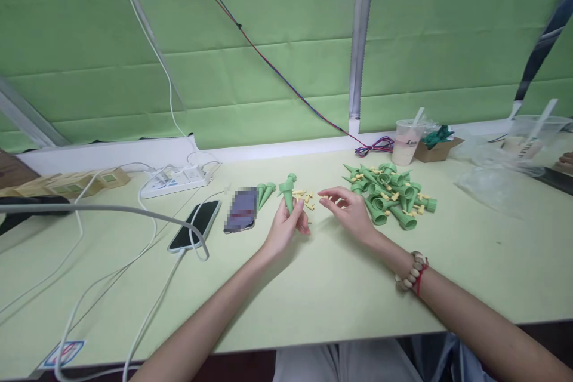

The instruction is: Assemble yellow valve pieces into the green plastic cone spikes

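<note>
My left hand [286, 228] is closed around a green plastic watering spike [289, 194], held with its capped end up and its cone running down into the fingers. My right hand [347, 210] pinches a small yellow plastic valve [323, 196] between thumb and fingertips, a little to the right of the spike. Between the hands, several loose yellow valves [308, 198] lie scattered on the table. Beyond my right hand spreads a heap of green spikes [394, 188], some with yellow valves among them. Other green spikes [267, 192] lie left of the held one.
Two phones lie to the left, one blurred [242, 210] and one dark [196, 227] with a cable plugged in. White cables trail from a power strip [176, 181]. At the back right stand a drink cup [406, 143], a small cardboard box [436, 151] and plastic bags [487, 182].
</note>
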Motion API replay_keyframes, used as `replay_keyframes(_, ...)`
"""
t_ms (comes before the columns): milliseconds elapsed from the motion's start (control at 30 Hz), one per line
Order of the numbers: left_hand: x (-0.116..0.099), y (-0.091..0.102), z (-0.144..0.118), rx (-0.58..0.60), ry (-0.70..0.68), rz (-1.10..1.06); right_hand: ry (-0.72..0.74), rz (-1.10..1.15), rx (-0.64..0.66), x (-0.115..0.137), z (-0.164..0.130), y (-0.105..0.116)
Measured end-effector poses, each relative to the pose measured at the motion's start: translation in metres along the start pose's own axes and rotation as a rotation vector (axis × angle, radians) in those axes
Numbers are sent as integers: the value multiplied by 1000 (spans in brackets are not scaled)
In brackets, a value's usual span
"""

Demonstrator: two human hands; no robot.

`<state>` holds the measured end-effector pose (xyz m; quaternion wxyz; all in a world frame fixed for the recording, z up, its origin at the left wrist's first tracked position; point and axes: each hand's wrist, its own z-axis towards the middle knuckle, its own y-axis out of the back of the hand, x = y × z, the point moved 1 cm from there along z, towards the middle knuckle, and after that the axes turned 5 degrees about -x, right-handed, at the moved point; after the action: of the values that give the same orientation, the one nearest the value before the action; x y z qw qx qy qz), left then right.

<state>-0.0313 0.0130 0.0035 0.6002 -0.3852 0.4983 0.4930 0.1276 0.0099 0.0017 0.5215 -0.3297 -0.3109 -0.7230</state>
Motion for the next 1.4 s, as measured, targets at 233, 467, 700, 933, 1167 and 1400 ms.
replay_keyframes(233, -7, 1, 0, -33, 23, -125, -145, 93, -57, 3, -5, -5)
replay_keyframes(467, -4, 5, 2, -151, 16, -105, -142, 118, -81, 6, -4, -1)
replay_keyframes(700, -6, 2, 0, -152, -4, -66, -143, 133, -65, 7, -3, -1)
replay_keyframes(933, -3, 2, 0, -40, 19, -146, -133, 165, 7, 8, -3, -2)
replay_keyframes(1167, -6, 0, -2, 39, 54, -203, -154, 181, 14, 7, -2, -2)
replay_keyframes(1400, -4, 3, -5, 38, 109, -194, -143, 193, 37, 8, -2, -2)
